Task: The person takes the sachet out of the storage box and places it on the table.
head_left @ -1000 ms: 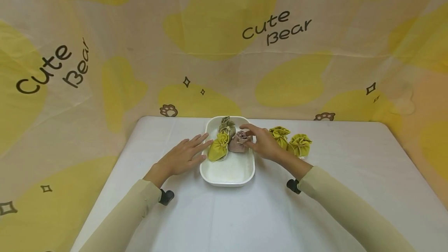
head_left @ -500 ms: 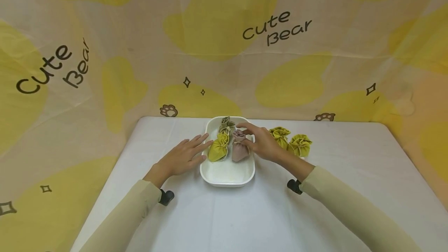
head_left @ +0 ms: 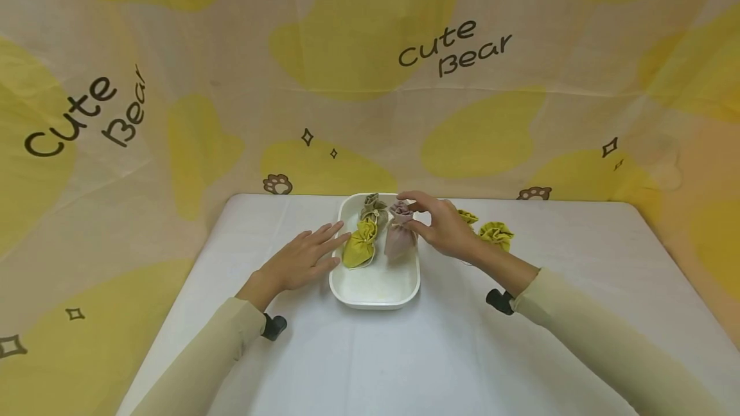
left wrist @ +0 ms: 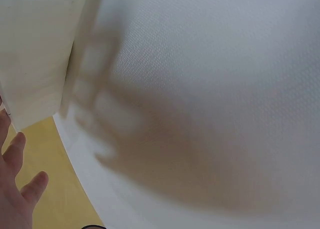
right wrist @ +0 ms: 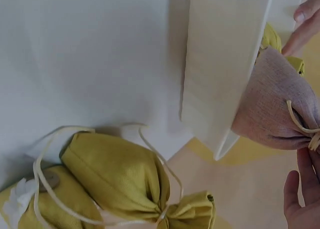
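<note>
My right hand (head_left: 448, 226) pinches a mauve drawstring pouch (head_left: 400, 241) by its gathered neck, over the right side of a white tray (head_left: 376, 305). In the right wrist view the mauve pouch (right wrist: 280, 101) hangs at the tray's rim with its cord tied. My left hand (head_left: 297, 259) lies with fingers spread at the tray's left rim, fingertips close to a yellow pouch (head_left: 360, 249) inside. Behind that one, an olive-grey pouch (head_left: 372, 209) sits at the tray's far end. In the left wrist view, part of the left hand (left wrist: 17, 184) shows beside the tray wall.
Right of the tray, two yellow pouches (head_left: 496, 235) lie on the white-covered table (head_left: 370, 358), one partly hidden by the right hand. The right wrist view shows their loose cords (right wrist: 37, 176). A patterned cloth backdrop (head_left: 358, 114) rises behind the table.
The right hand has lifted the mauve pouch from the tray floor and moved it slightly right, toward the rim. The left hand has stayed in place.
</note>
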`<state>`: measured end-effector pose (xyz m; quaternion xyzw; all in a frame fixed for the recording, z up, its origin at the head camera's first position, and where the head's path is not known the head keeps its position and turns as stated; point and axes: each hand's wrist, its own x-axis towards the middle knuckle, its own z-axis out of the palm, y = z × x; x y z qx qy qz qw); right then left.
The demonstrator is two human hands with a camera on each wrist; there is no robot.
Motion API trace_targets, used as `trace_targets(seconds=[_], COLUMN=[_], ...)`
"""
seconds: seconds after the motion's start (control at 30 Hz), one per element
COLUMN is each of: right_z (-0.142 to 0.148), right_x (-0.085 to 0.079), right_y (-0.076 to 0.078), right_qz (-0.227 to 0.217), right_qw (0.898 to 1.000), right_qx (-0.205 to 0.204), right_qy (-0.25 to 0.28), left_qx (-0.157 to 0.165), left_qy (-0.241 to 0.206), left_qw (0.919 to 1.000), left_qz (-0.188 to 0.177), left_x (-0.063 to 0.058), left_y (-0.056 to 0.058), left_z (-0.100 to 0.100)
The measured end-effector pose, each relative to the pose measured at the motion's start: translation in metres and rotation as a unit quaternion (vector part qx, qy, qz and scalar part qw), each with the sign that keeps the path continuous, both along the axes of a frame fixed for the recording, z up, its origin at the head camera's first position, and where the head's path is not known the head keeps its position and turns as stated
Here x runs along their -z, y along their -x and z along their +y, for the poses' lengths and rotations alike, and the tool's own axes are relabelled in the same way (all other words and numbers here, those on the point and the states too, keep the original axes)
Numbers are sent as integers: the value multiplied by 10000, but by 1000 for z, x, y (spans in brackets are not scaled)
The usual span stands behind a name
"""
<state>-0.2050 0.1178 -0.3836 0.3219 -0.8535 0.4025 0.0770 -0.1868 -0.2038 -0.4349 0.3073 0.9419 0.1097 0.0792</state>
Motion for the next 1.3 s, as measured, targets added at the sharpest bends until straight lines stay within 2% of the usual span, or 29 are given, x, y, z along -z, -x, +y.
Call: trace_targets(seconds=[0.33, 0.6, 0.83, 1.07, 1.3], right_z=[22, 49, 74, 91, 102], right_x=[-11, -18, -8, 3, 13], right_y=[-9, -18, -20, -25, -28], right_qz=[350, 49, 88, 85, -99], right_qw=[9994, 9993, 9976, 9975, 9963], right_qx=[49, 368, 687, 682, 746], right_qy=[63, 72, -78, -154, -409], left_qx=[-9, -24, -65, -1, -81], left_qy=[-30, -8, 41, -50, -36], left_qw=[10000, 10000, 9999, 10000, 9999], left_qz=[-79, -93, -105, -42, -53], left_x=[-2, -2, 0, -1, 0], left_y=[-3, -3, -2, -2, -1], left_z=[2, 1, 0, 1, 0])
